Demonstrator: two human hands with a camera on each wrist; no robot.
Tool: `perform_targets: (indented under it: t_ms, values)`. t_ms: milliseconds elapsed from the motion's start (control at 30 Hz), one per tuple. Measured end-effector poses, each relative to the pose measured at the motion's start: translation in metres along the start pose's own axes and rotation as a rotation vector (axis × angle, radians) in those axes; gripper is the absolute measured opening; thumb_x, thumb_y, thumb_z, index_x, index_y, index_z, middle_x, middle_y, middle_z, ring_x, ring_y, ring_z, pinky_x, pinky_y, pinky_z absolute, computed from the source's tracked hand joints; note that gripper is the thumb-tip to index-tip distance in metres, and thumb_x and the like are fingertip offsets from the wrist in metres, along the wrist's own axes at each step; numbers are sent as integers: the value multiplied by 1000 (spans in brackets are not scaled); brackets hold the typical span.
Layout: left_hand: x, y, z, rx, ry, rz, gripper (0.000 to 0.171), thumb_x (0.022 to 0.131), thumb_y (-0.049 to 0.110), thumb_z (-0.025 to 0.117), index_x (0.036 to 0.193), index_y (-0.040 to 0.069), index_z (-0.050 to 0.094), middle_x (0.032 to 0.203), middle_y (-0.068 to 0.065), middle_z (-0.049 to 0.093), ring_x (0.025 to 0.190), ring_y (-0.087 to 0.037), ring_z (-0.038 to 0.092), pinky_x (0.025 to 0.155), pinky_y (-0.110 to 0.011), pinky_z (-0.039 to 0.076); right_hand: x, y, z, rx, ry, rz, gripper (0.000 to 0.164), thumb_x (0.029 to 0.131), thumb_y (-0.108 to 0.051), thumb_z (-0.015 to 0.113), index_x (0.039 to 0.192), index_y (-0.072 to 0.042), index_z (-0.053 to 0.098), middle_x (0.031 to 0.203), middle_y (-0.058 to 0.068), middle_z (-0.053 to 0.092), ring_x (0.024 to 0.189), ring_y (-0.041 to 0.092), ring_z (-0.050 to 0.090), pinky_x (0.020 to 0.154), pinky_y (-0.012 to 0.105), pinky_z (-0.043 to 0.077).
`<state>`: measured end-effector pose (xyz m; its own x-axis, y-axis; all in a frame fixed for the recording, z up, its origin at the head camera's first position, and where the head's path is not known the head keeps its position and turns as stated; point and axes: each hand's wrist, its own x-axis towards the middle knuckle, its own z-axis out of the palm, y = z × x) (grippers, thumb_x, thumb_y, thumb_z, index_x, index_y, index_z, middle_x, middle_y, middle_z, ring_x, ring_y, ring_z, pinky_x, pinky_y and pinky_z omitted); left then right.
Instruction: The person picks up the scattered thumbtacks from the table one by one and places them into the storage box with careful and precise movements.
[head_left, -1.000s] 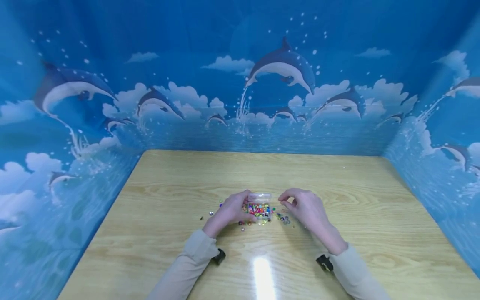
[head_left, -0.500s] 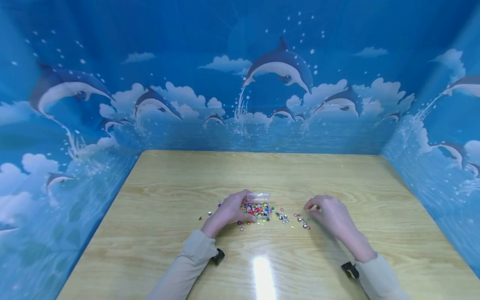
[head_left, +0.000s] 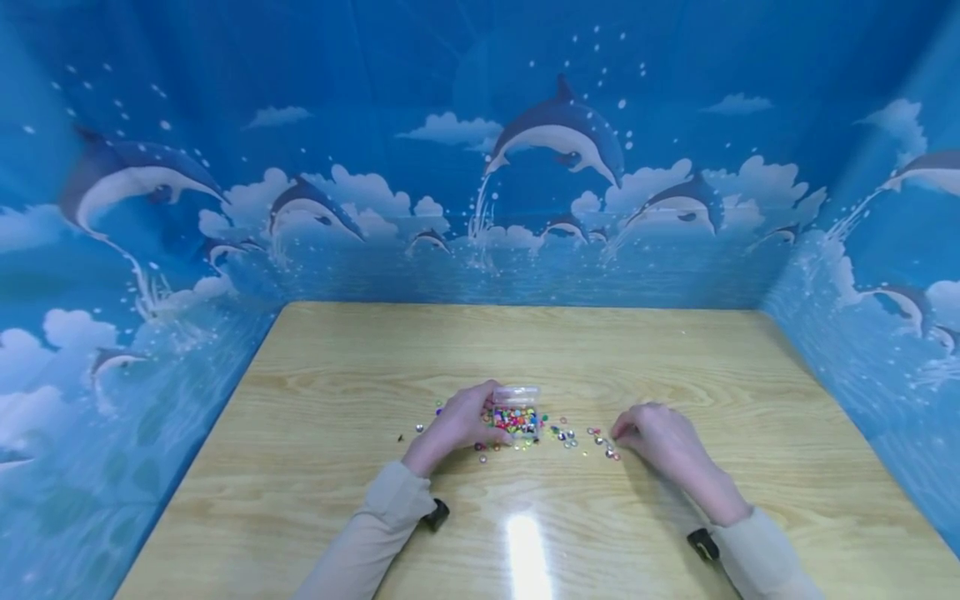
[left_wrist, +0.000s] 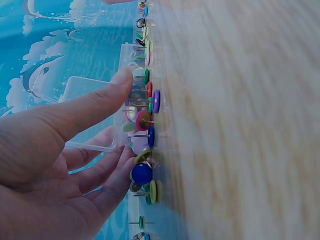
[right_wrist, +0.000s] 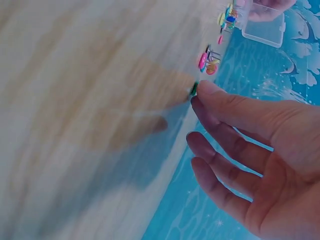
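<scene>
My left hand [head_left: 467,418] grips a small clear plastic box [left_wrist: 122,90], thumb on one side and fingers on the other. The box's lid [head_left: 516,395] stands open at the back, and multicoloured thumbtacks [head_left: 514,419] fill it. To the right, my right hand [head_left: 663,435] is down at the tabletop. In the right wrist view its thumb and index finger pinch a green thumbtack [right_wrist: 193,89] at the table surface, mostly hidden by the fingertips. A small cluster of loose thumbtacks [head_left: 602,442] lies just left of that hand.
Loose thumbtacks lie around the box, including a group [head_left: 564,437] on its right and a blue one [left_wrist: 142,173] beside my left fingers. The wooden table [head_left: 360,358] meets a blue dolphin-print curtain [head_left: 420,167] at the back and sides.
My right hand has moved right, away from the box, then lowered to the table beside the loose thumbtacks. My left hand stays on the box.
</scene>
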<state>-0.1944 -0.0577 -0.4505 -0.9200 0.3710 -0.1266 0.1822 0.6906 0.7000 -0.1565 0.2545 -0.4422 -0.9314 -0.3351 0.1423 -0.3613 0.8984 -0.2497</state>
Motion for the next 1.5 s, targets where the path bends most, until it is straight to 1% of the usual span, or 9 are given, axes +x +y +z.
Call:
perform_targets:
  t_ms: [267,433,567,800,933,1100,1167,1367,1500]
  values:
    - [0,1,1,-2,2,-8,71,70,26,93,131,15,59,112,-6,65,99,-23,62,92,-42,55,1,0,1,4,-19,23,17,73,-6,86,78,-19,76,77,-2,74,68,12,63,62,32,55]
    - [0,1,1,8,1,-15,71,70,26,93,131,15,59,112,-6,66,99,-24,62,92,-43,55,4,-3,-3,30,4,18,14,77,-4,84,81,-15,77,77,-1,74,61,7,58,55,25,50]
    - [0,1,0,13,3,-23,71,69,26,93,131,15,59,112,-6,66,100,-24,62,92,-44,54,8,-13,-5,73,26,25,11,80,-7,82,85,-15,77,76,-3,73,55,3,50,50,21,43]
    - [0,1,0,14,3,-16,69,69,26,93,129,14,60,108,-5,65,96,-22,61,89,-42,55,22,-38,-2,127,34,40,8,85,-11,80,86,-17,74,73,-6,69,53,3,47,50,21,42]
    - [-1,1,0,18,4,-6,69,70,26,93,129,14,60,107,-4,66,93,-20,61,86,-40,55,31,-51,1,144,49,8,7,87,-11,78,88,-16,73,74,-5,70,52,3,47,50,21,43]
    - [-1,0,0,19,3,4,68,70,26,92,129,14,60,106,-4,66,89,-19,60,82,-38,55,42,-65,3,169,36,-18,7,87,-12,78,90,-17,73,79,-4,72,60,1,54,59,22,50]
    - [0,0,0,14,1,11,68,70,25,92,129,13,60,105,-4,66,88,-18,60,81,-37,55,45,-71,4,187,30,-18,7,86,-13,79,90,-17,74,80,-5,73,62,1,56,60,24,51]
    - [0,-1,0,13,-3,28,67,71,24,92,129,13,59,104,-4,66,87,-17,60,79,-36,54,55,-83,6,243,73,-63,8,85,-17,81,89,-19,75,78,-6,73,59,0,56,55,20,49]
    - [0,-1,-1,12,-3,39,67,71,25,92,128,13,60,103,-3,66,86,-18,59,78,-35,54,60,-87,11,263,114,-106,8,84,-16,82,89,-16,76,76,-4,73,57,-1,57,50,18,46]
